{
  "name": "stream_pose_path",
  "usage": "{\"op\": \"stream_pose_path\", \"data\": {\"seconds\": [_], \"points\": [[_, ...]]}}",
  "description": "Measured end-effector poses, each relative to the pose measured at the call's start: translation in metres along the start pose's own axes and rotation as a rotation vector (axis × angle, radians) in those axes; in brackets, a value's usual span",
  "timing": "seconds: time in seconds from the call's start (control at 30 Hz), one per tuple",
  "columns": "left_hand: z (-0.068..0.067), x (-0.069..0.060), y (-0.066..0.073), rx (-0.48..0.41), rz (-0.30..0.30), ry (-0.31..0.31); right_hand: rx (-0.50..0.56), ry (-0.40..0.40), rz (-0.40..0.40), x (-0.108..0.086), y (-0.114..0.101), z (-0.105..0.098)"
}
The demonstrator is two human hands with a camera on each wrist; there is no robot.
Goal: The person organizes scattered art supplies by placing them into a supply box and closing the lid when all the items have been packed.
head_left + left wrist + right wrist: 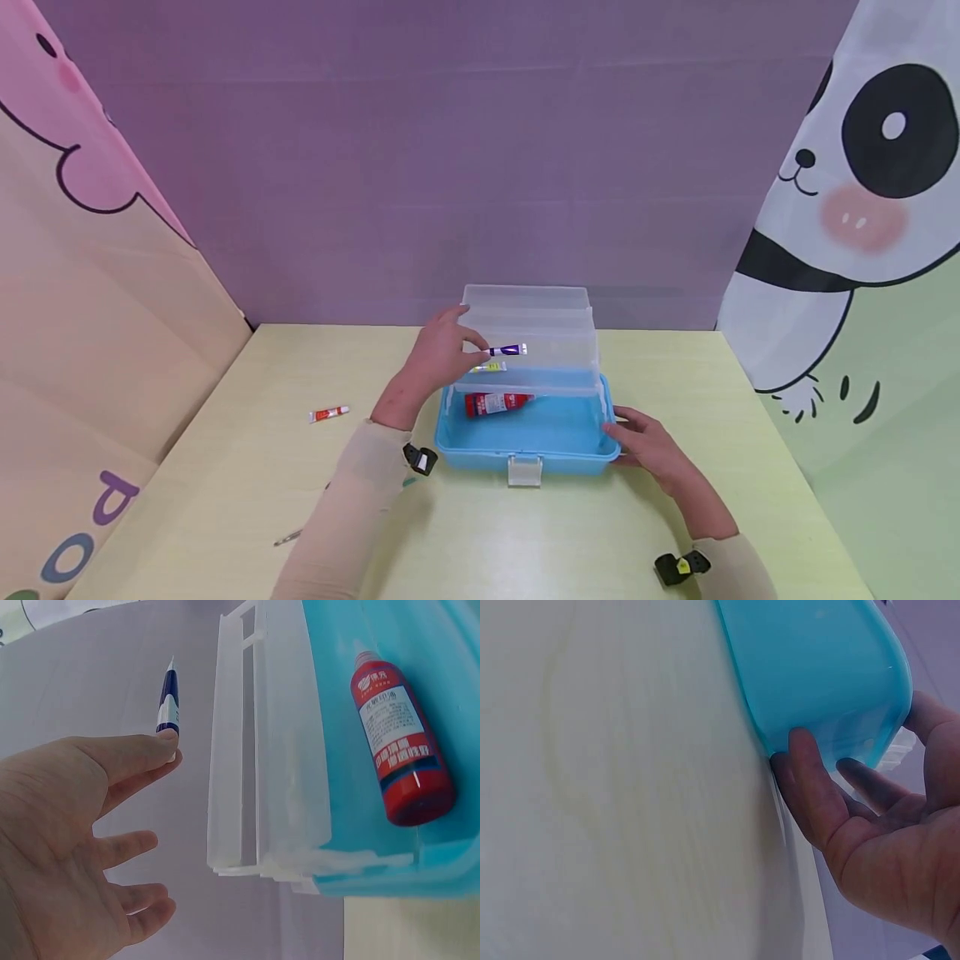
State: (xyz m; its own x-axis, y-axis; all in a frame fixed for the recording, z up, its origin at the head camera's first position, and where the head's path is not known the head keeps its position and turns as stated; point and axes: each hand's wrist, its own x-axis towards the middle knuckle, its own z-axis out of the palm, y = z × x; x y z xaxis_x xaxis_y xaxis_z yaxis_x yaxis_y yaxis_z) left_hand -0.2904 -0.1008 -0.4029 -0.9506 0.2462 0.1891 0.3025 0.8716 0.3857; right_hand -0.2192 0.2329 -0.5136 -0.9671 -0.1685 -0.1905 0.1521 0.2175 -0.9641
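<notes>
Between thumb and forefinger my left hand (438, 358) pinches a small purple-and-white tube (513, 350), above the folded-out translucent trays (536, 321) of a blue plastic box (547, 437). The other left fingers are spread apart. A small yellow tube (492, 367) shows just under the held one, on a tray. Inside the box a red bottle (409, 750) with a white label lies on its side. My right hand (648, 446) grips the box's right end, thumb at the rim and fingers against the outer wall, as the right wrist view shows.
A red-and-white tube (328, 414) lies on the table left of the box. Nearer the front is a thin metallic item (288, 537), partly behind the left sleeve. A clear latch (524, 472) hangs from the box's front. A purple cloth wall (480, 167) stands behind the table.
</notes>
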Motion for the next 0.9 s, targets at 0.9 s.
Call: {"op": "stream_pose_path", "data": {"seconds": [0.9], "points": [[0.018, 0.009, 0.019, -0.021, 0.072, -0.017, 0.012, -0.012, -0.002, 0.002, 0.002, 0.000]]}}
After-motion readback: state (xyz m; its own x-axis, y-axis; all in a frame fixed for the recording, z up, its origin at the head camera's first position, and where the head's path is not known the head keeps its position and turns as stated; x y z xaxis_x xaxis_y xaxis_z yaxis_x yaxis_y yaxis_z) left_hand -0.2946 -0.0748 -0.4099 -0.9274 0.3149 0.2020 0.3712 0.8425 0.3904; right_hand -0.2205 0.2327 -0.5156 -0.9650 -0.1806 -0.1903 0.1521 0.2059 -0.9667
